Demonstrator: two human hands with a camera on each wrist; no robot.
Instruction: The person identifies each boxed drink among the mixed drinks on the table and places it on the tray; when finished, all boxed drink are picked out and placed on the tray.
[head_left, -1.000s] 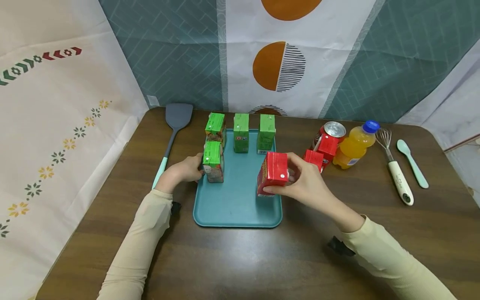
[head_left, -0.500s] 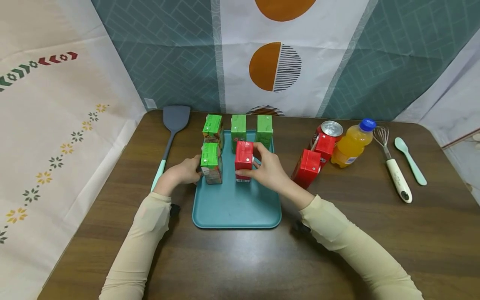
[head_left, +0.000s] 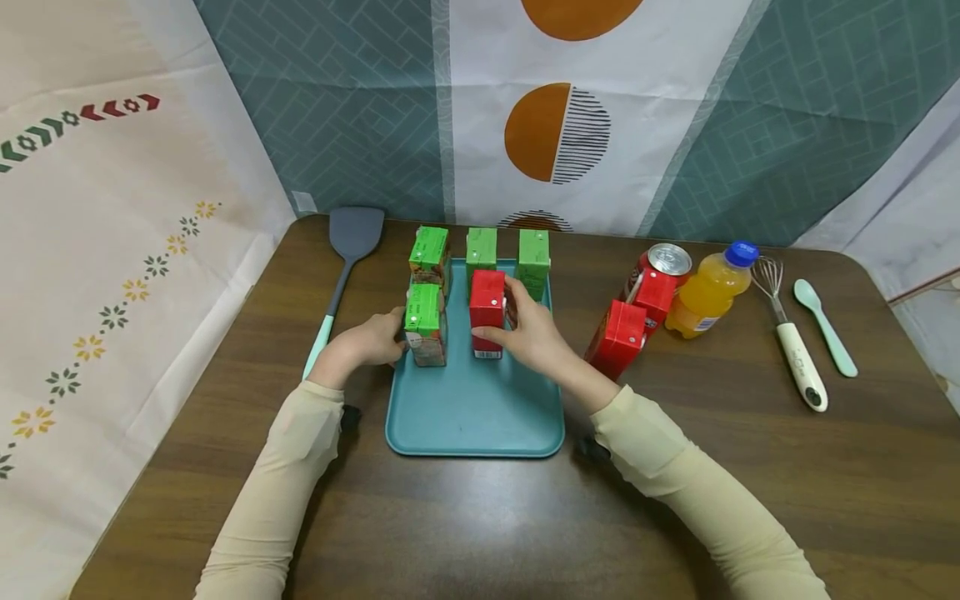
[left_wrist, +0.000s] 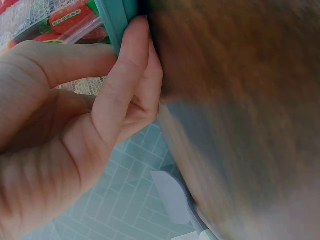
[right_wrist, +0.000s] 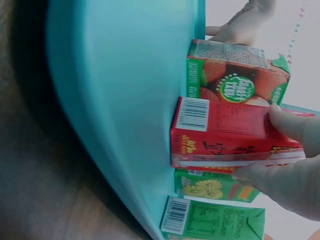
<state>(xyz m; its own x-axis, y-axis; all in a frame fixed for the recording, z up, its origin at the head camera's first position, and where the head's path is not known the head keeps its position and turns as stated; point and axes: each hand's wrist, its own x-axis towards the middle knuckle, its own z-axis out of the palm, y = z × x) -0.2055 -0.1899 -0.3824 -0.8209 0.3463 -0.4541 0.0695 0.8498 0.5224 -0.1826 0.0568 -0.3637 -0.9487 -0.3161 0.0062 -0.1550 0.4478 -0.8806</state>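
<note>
Head view and both wrist views: a red carton (head_left: 487,312) is held over a tray (head_left: 474,417). The right hand (head_left: 534,335) pinches the carton upright between thumb and fingers, the grip as narrow as the carton itself. Its base is at the tray floor or just above; contact cannot be settled from these angles. The left hand (head_left: 371,340) pinches the tray's left rim. Four green cartons stand along the tray: one at left front (head_left: 426,329), beside the red carton, and three in a rear row (head_left: 481,250), the middle one behind the red carton. Right of the tray stand two more red cartons (head_left: 617,337), a can (head_left: 669,258) and a bottle (head_left: 707,296); farther right lie a whisk (head_left: 795,350) and a spoon (head_left: 827,333). A spatula (head_left: 340,287) lies left of the tray, near the left hand.
</note>
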